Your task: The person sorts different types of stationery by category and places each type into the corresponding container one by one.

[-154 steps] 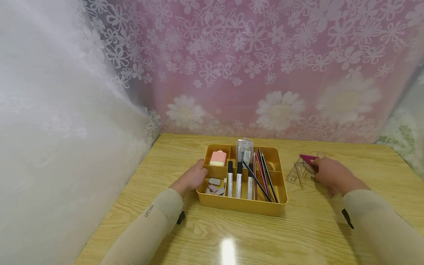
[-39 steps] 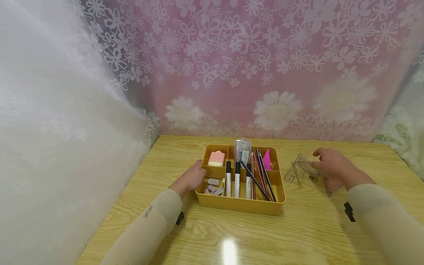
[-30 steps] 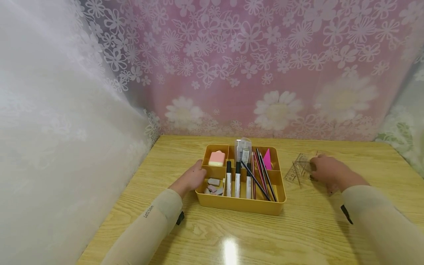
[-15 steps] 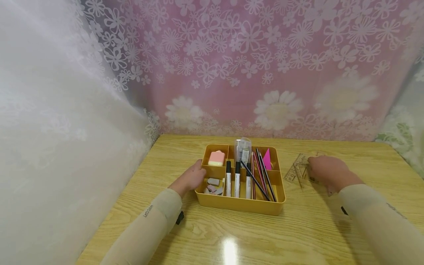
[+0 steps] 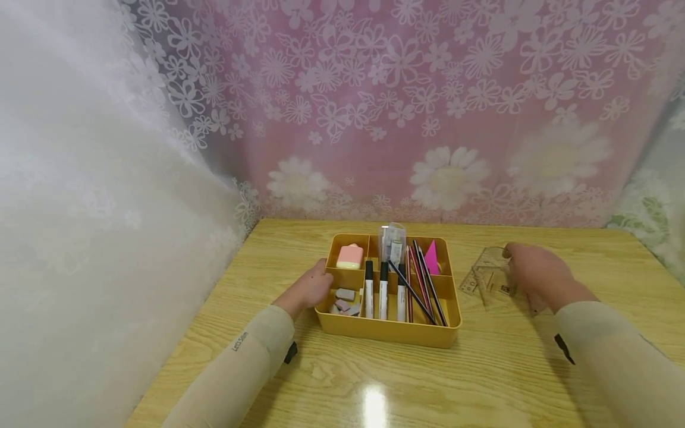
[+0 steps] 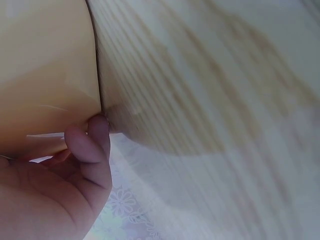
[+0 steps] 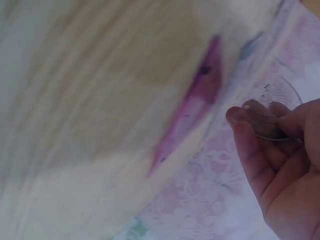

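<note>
My left hand (image 5: pixel 313 285) grips the left wall of the yellow divided organizer tray (image 5: pixel 387 331); in the left wrist view its fingers curl at the tray's edge. My right hand (image 5: pixel 543 276), right of the tray, pinches a clear protractor (image 7: pixel 281 95) between thumb and fingers; radiating lines show on it. Beneath and beside that hand lie a clear set square (image 5: pixel 470 284) and a pinkish see-through set square (image 7: pixel 192 102), partly covered in the head view. A magenta triangle (image 5: pixel 432 259) stands in the tray's back right compartment.
The tray also holds several pencils (image 5: pixel 423 279), markers (image 5: pixel 383 297), erasers (image 5: pixel 345 294), a pink-and-cream item (image 5: pixel 350 255) and a clear plastic case (image 5: pixel 395 242). A flowered curtain (image 5: pixel 369 178) hangs behind the wooden table (image 5: pixel 321 380).
The magenta triangle, earlier in my right hand, now stands in the tray. My right hand went back to the clear pieces and has drawn slightly right with the protractor. The left hand stays.
</note>
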### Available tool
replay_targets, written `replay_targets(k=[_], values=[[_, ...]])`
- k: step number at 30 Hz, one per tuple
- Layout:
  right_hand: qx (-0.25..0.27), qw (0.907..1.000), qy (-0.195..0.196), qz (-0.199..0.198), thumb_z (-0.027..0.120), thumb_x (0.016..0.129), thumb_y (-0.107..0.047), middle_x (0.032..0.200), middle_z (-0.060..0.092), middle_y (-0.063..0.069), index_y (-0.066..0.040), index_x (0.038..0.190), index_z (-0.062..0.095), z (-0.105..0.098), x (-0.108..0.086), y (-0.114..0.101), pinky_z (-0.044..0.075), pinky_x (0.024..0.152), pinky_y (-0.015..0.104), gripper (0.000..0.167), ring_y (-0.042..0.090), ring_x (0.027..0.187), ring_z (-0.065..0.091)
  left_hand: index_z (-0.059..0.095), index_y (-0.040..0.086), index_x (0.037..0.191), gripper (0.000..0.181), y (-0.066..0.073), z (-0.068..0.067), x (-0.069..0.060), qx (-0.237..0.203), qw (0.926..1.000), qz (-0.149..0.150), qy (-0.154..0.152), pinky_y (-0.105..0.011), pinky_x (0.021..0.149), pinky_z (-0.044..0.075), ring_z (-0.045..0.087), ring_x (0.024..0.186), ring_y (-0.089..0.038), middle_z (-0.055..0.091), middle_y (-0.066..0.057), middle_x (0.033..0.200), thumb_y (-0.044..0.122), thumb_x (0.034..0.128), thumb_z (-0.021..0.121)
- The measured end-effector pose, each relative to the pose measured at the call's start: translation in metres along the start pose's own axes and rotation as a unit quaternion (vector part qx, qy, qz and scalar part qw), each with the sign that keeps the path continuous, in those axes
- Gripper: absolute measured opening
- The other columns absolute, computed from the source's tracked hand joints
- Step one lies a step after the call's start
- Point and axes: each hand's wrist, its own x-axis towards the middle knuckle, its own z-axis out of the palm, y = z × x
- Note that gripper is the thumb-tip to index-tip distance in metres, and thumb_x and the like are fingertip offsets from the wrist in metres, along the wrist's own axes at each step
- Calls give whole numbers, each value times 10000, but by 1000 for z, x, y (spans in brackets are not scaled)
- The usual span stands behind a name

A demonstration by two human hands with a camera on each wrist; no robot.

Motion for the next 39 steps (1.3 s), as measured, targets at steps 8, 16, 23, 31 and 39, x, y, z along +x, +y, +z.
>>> replay_targets(k=[8,16,23,31,39], values=[[553,9960,673,-205,279,1073,-131,634,518,58,29,1459,321,-20,-2,-34,357,441,349,420,173,454,382,215,39,1577,565,0,-1,-2,21,10000,50,80,-534,1178,221,288,1469,-323,329,-173,1594,239,1054,291],[570,9880,1284,-642,275,1062,-176,883,595,159,64,1385,431,-34,-5,-77,362,492,365,432,194,532,409,240,34,1565,553,-1,-2,-2,3,9999,67,117,-536,1179,219,303,1463,-318,348,-165,1586,223,1049,294],[522,9807,1471,-1179,432,1050,-143,1087,649,157,-1,1269,539,-38,-8,-107,450,611,389,282,196,690,533,235,32,1565,549,0,-1,-2,-96,9999,89,75,-539,1179,216,295,1465,-320,343,-169,1584,220,1052,295],[566,9821,1084,-1433,463,1040,-95,1083,665,159,-33,1292,534,-37,-9,-121,467,613,363,269,158,648,540,216,33,1577,561,0,0,-2,12,9999,104,46,-528,1182,214,287,1471,-318,333,-167,1593,229,1056,284],[626,9869,907,-1182,466,1042,-115,1109,661,178,-57,1295,525,-38,-12,-113,454,572,358,266,174,609,521,214,42,1581,569,-1,2,0,79,9999,79,51,-527,1181,220,293,1470,-315,336,-159,1593,239,1053,290]])
